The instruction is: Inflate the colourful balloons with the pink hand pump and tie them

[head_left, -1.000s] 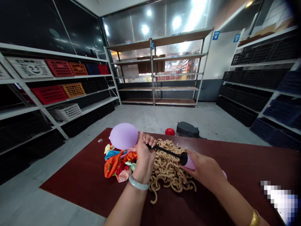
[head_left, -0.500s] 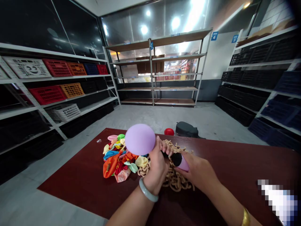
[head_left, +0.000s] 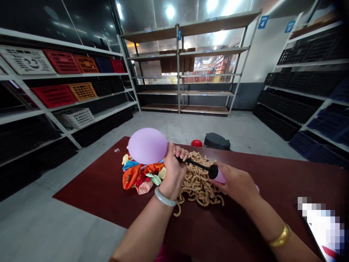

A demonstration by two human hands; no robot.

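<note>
Left hand (head_left: 172, 171) squeezing the neck of a puffed-up purple balloon (head_left: 147, 146) on the pump rod, right hand (head_left: 236, 183) gripping the pink hand pump (head_left: 215, 174), over the dark red table (head_left: 245, 218), flat colourful balloons (head_left: 139, 175) to the left, tan balloon clips (head_left: 197, 183) underneath.

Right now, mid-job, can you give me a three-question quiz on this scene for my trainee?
1. True or false: the left hand pinches the neck of the inflated lilac balloon.
2. What does the right hand grip? A: the pump. B: a red crate. C: a black case.
3. Fill in: on the table, the heap of flat balloons lies to the ___ of the tan cords.

Key: 1 true; 2 A; 3 left.
</note>
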